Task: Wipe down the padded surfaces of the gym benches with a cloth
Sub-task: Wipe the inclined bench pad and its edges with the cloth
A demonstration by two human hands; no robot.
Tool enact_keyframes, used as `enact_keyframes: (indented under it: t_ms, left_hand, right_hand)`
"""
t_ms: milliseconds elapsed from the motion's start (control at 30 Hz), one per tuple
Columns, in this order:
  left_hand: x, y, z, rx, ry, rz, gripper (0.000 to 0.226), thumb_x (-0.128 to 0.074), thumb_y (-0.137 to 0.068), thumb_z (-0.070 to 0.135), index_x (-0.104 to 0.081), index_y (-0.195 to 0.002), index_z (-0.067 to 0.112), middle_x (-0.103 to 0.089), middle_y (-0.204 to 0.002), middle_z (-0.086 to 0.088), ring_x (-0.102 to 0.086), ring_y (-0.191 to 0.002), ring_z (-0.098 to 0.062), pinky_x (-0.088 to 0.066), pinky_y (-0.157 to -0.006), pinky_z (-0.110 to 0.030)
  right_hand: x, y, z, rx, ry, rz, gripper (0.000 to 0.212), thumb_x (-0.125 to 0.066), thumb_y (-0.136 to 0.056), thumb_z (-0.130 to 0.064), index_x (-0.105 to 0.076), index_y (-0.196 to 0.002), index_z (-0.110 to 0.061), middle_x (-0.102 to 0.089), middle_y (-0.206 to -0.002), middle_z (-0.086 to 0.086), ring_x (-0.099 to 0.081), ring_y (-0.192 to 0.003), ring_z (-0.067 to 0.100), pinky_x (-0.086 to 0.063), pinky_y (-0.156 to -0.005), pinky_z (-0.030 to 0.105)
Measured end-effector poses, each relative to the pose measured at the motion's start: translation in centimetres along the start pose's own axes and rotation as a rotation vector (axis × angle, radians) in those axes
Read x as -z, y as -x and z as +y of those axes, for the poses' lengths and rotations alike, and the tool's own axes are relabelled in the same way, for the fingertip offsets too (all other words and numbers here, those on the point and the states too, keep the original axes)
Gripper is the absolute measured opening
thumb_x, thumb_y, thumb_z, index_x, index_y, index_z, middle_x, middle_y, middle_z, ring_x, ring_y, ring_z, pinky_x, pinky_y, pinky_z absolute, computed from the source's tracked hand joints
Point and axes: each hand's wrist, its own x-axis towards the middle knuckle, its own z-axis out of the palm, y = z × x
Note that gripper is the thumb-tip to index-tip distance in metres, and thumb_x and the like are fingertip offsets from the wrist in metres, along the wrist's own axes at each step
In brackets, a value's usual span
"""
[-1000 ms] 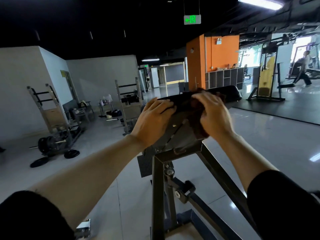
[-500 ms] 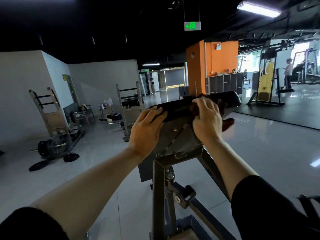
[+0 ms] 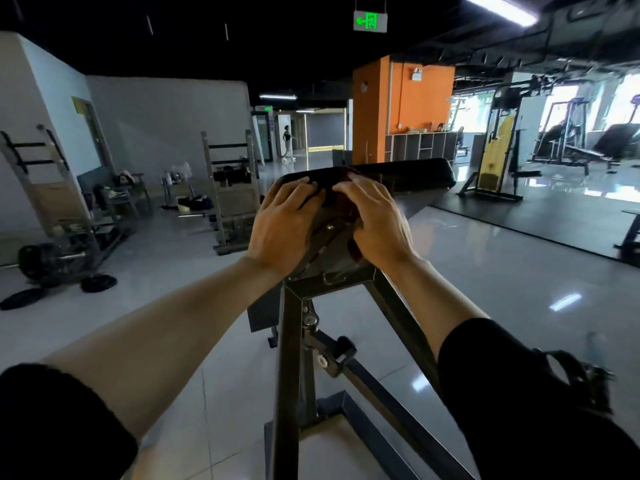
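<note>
Item: black bench pad (image 3: pixel 408 174), raised on a steel frame (image 3: pixel 294 341), its near end facing the wearer.

Left hand (image 3: pixel 280 226): lying against the near end of the pad, fingers (image 3: pixel 294 188) nearly straight and slightly spread, pressing, holding nothing.

Right hand (image 3: pixel 374 220): pressing a dark reddish-brown cloth (image 3: pixel 349 209) against the same near end, just beside the left hand. Fingers lying over the cloth; whether they are pinching it cannot be told.

Cloth: mostly hidden under the right hand, bunching on the pad's end and underside.

Risks, as judged:
- The cloth is bunching, so little of it is touching the padding and patches may be missed.
- The cloth is riding near the bracket and bolts below the pad and may be snagging there.
- Most of the pad beyond the hands looks still unwiped, and leaning further over risks pushing the pad's hinge.
</note>
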Motion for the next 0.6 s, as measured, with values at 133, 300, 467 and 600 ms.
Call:
enact_keyframes:
  t_ms: [133,300,467,600]
  left_hand:
    - [0.3,-0.2,0.3,-0.102,-0.055,0.002,0.040,-0.057,-0.080,0.014,-0.066,-0.118,0.008,-0.063,-0.119,-0.010,-0.055,-0.116,-0.030,-0.030,-0.111,-0.049]
    - [-0.6,0.1,0.8,-0.119,0.001,0.001,0.032,-0.064,-0.085,0.016,-0.067,-0.117,0.010,-0.063,-0.122,-0.008,-0.054,-0.117,-0.027,-0.035,-0.110,-0.042]
    - [-0.7,0.7,0.1,-0.165,0.004,-0.002,0.042,-0.056,-0.086,0.012,-0.059,-0.128,0.009,-0.059,-0.129,-0.009,-0.052,-0.123,-0.027,-0.034,-0.111,-0.045]
    - [-0.8,1.3,-0.4,-0.143,0.015,0.035,0.042,-0.048,-0.089,0.015,-0.058,-0.129,0.008,-0.058,-0.130,-0.011,-0.050,-0.124,-0.028,-0.034,-0.110,-0.046]
  right_hand:
    - [0.9,-0.8,1.7,-0.335,-0.007,0.141,0.055,-0.048,-0.080,0.012,-0.055,-0.127,-0.015,-0.053,-0.136,0.003,-0.042,-0.130,0.025,-0.044,-0.102,0.048]
    - [0.0,0.1,-0.5,-0.020,0.004,0.002,0.049,-0.057,-0.084,0.007,-0.055,-0.128,-0.015,-0.054,-0.136,0.003,-0.043,-0.132,0.023,-0.042,-0.098,0.034]
    - [2.1,-0.7,3.3,-0.373,0.037,0.152,0.055,-0.049,-0.079,0.014,-0.058,-0.123,-0.019,-0.060,-0.127,-0.001,-0.051,-0.119,0.021,-0.047,-0.095,0.038]
    - [0.2,-0.5,-0.6,-0.226,0.039,0.089,0.061,-0.047,-0.079,0.016,-0.055,-0.130,-0.016,-0.055,-0.134,0.001,-0.045,-0.127,0.018,-0.038,-0.106,0.035]
